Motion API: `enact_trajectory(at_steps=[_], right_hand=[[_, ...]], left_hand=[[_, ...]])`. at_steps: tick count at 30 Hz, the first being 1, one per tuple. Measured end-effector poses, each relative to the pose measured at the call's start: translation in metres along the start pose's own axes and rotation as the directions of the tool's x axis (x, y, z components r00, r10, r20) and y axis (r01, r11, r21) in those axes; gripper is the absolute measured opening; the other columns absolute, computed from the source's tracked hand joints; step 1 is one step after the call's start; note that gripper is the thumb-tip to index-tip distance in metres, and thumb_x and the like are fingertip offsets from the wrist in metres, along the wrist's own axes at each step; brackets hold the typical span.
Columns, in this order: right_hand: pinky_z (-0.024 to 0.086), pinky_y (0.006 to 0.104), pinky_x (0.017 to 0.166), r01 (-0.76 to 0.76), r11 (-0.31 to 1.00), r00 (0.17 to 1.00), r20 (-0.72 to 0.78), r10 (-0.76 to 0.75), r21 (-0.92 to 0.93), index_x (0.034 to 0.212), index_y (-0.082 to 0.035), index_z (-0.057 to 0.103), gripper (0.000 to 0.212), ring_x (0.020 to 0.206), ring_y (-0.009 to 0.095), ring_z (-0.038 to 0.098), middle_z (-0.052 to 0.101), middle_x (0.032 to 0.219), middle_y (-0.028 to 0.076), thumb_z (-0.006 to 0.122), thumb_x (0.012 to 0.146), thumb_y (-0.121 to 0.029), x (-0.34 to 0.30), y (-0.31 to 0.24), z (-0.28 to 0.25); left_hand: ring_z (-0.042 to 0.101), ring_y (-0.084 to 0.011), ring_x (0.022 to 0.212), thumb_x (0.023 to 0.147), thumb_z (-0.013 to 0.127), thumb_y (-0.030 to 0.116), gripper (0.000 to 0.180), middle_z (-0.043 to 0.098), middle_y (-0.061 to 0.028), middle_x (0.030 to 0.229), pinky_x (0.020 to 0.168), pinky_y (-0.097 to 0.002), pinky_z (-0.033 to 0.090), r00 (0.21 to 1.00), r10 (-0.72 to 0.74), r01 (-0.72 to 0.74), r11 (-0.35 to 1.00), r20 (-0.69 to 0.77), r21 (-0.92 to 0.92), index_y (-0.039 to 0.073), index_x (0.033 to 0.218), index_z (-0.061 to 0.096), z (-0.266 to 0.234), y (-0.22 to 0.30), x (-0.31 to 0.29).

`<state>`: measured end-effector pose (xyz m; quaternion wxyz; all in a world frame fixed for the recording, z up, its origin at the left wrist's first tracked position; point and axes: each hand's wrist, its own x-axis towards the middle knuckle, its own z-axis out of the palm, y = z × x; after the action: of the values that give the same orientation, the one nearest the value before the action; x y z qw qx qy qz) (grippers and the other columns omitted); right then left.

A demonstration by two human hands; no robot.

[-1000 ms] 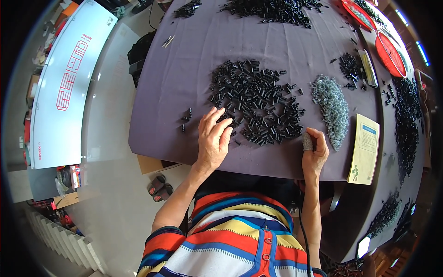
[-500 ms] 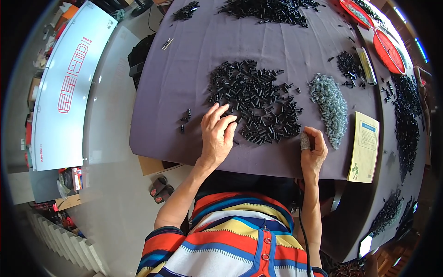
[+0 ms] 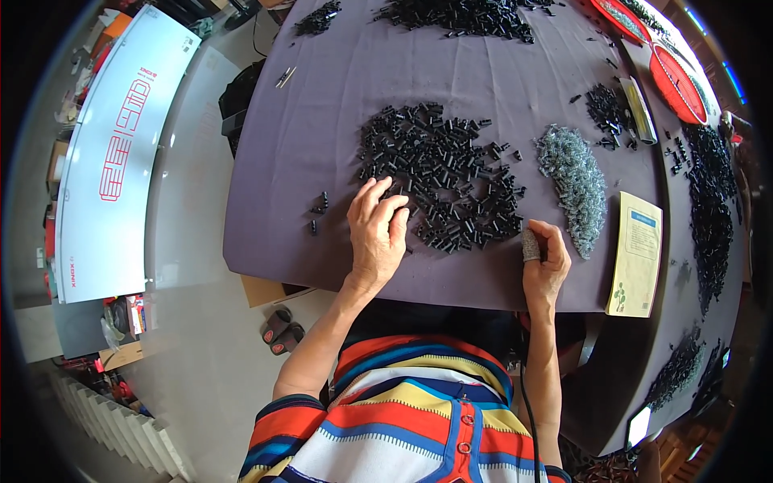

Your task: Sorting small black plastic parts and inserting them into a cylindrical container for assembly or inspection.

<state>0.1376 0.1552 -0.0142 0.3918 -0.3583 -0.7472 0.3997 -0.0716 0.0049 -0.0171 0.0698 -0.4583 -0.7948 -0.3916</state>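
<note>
A wide heap of small black tubular pieces (image 3: 443, 165) lies on the purple-grey cloth in front of me. My left hand (image 3: 377, 233) rests at its near left edge, fingers bent and apart, the fingertips over the outermost pieces. I see nothing held in it. At the near right edge of the heap is my right hand (image 3: 549, 259), its fingers curled in toward the thumb. A grey wrap (image 3: 531, 245) covers the thumb end. Whatever the pinched fingertips hold, if anything, is too small to make out. Just beyond this hand lies a pile of small clear, greyish pieces (image 3: 573, 185).
A tan booklet (image 3: 636, 253) lies to the right. Red baskets (image 3: 679, 84) and more black pieces (image 3: 708, 201) are farther right. Another black heap (image 3: 463, 16) sits at the far side. A few loose pieces (image 3: 319, 205) lie left of my left hand, on the table cloth (image 3: 282, 177).
</note>
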Motion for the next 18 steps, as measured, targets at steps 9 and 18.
enact_trajectory(at_steps=[9, 18], right_hand=[[0.049, 0.0258, 0.076, 0.015, 0.999, 1.0, 0.005, -0.015, -0.029, 0.098, -0.001, 0.061, 0.031, 0.083, 0.016, 0.061, 0.06, 0.088, 0.007, 0.053, 0.074, 0.017, 0.001, -0.002, 0.0], [0.049, 0.0258, 0.076, 0.006, 1.0, 1.0, -0.002, -0.006, -0.011, 0.098, -0.001, 0.06, 0.032, 0.081, 0.016, 0.061, 0.06, 0.088, 0.007, 0.051, 0.074, 0.017, 0.0, 0.0, 0.0]], left_hand=[[0.052, -0.0338, 0.115, 0.086, 0.058, 0.003, 0.017, 0.059, -0.014, 0.117, 0.099, -0.0414, 0.042, 0.997, -0.046, 0.041, 0.996, -0.057, -0.085, 0.003, 0.102, 0.063, -0.011, -0.014, 0.0], [0.053, -0.0333, 0.113, 0.086, 0.058, 0.002, 0.016, 0.06, -0.0144, 0.116, 0.098, -0.0416, 0.042, 0.998, -0.048, 0.043, 0.993, -0.046, -0.106, 0.003, 0.1, 0.064, -0.01, -0.017, 0.003]])
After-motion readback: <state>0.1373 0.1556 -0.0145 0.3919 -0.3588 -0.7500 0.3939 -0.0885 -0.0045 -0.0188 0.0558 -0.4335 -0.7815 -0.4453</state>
